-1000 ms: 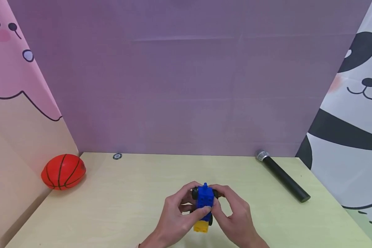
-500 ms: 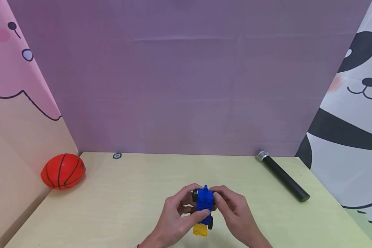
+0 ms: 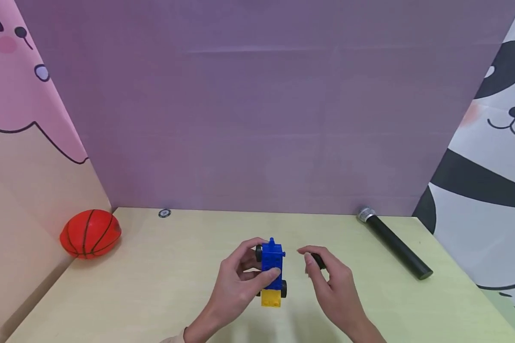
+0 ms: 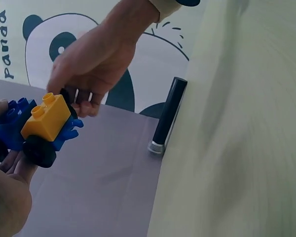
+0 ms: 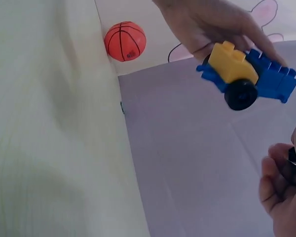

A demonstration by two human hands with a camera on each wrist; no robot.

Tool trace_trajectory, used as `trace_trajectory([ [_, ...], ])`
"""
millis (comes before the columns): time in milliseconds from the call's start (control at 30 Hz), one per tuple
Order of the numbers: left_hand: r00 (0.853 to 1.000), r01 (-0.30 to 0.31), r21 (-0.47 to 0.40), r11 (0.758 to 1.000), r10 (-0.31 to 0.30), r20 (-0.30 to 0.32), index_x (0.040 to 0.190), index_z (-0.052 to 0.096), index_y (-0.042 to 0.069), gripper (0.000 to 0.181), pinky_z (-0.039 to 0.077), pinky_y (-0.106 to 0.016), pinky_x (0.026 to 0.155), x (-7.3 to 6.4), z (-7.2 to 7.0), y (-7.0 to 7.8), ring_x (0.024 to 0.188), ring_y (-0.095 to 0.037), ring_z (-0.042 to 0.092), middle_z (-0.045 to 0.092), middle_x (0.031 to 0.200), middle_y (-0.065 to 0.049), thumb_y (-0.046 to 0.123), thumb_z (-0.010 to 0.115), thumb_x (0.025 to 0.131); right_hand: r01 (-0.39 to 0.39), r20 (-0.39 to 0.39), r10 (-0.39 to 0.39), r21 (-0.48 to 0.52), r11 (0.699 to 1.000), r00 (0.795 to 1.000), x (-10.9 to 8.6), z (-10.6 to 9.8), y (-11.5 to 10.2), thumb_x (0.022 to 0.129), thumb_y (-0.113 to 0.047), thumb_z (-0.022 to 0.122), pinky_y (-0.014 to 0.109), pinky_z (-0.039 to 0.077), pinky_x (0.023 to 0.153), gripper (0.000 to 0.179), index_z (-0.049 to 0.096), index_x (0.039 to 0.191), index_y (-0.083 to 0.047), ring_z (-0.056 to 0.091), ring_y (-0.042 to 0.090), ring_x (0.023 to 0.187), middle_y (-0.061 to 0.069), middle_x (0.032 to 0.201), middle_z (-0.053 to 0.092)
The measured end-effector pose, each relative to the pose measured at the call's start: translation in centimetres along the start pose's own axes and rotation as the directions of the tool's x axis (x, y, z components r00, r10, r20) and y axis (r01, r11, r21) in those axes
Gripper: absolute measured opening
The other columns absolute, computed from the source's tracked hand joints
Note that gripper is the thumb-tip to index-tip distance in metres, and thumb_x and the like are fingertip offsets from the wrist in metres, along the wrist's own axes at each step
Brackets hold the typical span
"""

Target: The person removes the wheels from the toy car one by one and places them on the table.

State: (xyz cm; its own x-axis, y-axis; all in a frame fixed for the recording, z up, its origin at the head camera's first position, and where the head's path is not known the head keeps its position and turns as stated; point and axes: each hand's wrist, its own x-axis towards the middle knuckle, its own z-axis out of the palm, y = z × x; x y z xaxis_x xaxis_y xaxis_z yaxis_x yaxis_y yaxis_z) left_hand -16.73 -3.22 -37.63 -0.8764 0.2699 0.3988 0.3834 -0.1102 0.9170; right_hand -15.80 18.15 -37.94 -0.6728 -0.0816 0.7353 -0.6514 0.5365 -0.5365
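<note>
1. Head view: the left hand gripped a blue-and-yellow toy car above the table, thumb across its top.
2. The right hand, apart from the car, pinched a small black piece (probably a wheel, though fingers partly hid it).
3. A blue peg stood bare at the car's far right corner.
4. Good handling, as judged here, called for a firm left hold and force kept in line with the peg, without twisting.
</note>
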Motion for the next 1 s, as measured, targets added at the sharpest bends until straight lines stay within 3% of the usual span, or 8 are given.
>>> trace_trajectory([
  [100,1.0,0.019,-0.005,1.0,-0.019,-0.005,0.139,0.056,0.01,0.047,0.059,-0.035,0.089,0.2,-0.1,-0.2,0.097,-0.025,0.07,0.071,0.115,-0.015,0.013,0.075,0.096,-0.128,0.067,0.127,0.019,0.992,0.99,0.1,-0.3,0.7,0.106,-0.001,0.054,0.024,0.044,0.058,0.016,0.067,0.11,-0.009,0.051,0.009,0.067,-0.009,0.077,0.05],
  [200,0.998,0.031,-0.009,0.999,-0.031,-0.045,0.138,0.056,0.011,0.047,0.059,-0.035,0.087,0.3,-0.4,-0.5,0.096,-0.026,0.071,0.072,0.114,-0.013,0.013,0.075,0.095,-0.236,0.102,0.231,0.046,0.971,0.968,0.4,-0.7,1.9,0.111,-0.008,0.043,0.028,0.04,0.06,0.024,0.066,0.106,-0.01,0.048,0.015,0.069,-0.005,0.077,0.046],
  [333,0.996,0.044,-0.014,0.999,-0.045,-0.071,0.138,0.057,0.011,0.047,0.059,-0.035,0.086,0.4,-0.7,-0.7,0.096,-0.028,0.071,0.073,0.112,-0.013,0.013,0.075,0.095,-0.301,0.139,0.294,0.032,0.953,0.946,0.4,-1.4,4.5,0.112,-0.009,0.038,0.027,0.044,0.066,0.03,0.068,0.113,-0.006,0.053,0.018,0.078,-0.001,0.086,0.053],
  [500,0.996,0.06,-0.014,0.998,-0.061,-0.06,0.138,0.056,0.011,0.047,0.059,-0.035,0.087,0.3,-0.8,-0.8,0.095,-0.027,0.072,0.073,0.112,-0.013,0.015,0.075,0.095,-0.327,0.211,0.335,-0.077,0.942,0.918,-0.3,-1.4,7.5,0.106,-0.009,0.059,0.028,0.053,0.072,0.028,0.063,0.131,0.002,0.066,0.019,0.085,0.005,0.101,0.069],
  [667,0.997,0.054,-0.021,0.998,-0.055,-0.045,0.138,0.056,0.007,0.046,0.059,-0.035,0.086,0.2,-0.7,-0.9,0.095,-0.027,0.071,0.072,0.113,-0.015,0.013,0.074,0.096,-0.351,0.257,0.383,-0.162,0.922,0.887,-1.1,-1.0,9.5,0.099,-0.007,0.07,0.028,0.055,0.073,0.023,0.066,0.12,0.002,0.067,0.014,0.081,0.0,0.094,0.07],
  [833,0.998,0.044,-0.037,0.998,-0.046,-0.04,0.138,0.056,0.006,0.045,0.059,-0.034,0.086,0.1,-0.4,-0.8,0.095,-0.026,0.071,0.072,0.113,-0.017,0.012,0.073,0.096,-0.284,0.294,0.344,-0.229,0.931,0.892,-1.5,-0.7,10.4,0.096,-0.013,0.076,0.028,0.054,0.073,0.014,0.07,0.107,-0.006,0.061,0.013,0.083,-0.003,0.097,0.063],
  [1000,0.999,0.034,-0.047,0.998,-0.036,-0.031,0.138,0.056,0.005,0.045,0.059,-0.034,0.086,-0.1,-0.2,-0.8,0.095,-0.027,0.071,0.072,0.114,-0.018,0.011,0.073,0.096,-0.22,0.32,0.316,-0.302,0.928,0.893,-1.6,-0.6,10.8,0.094,-0.017,0.078,0.03,0.052,0.073,0.016,0.074,0.106,-0.007,0.056,0.013,0.084,-0.006,0.094,0.059],
])
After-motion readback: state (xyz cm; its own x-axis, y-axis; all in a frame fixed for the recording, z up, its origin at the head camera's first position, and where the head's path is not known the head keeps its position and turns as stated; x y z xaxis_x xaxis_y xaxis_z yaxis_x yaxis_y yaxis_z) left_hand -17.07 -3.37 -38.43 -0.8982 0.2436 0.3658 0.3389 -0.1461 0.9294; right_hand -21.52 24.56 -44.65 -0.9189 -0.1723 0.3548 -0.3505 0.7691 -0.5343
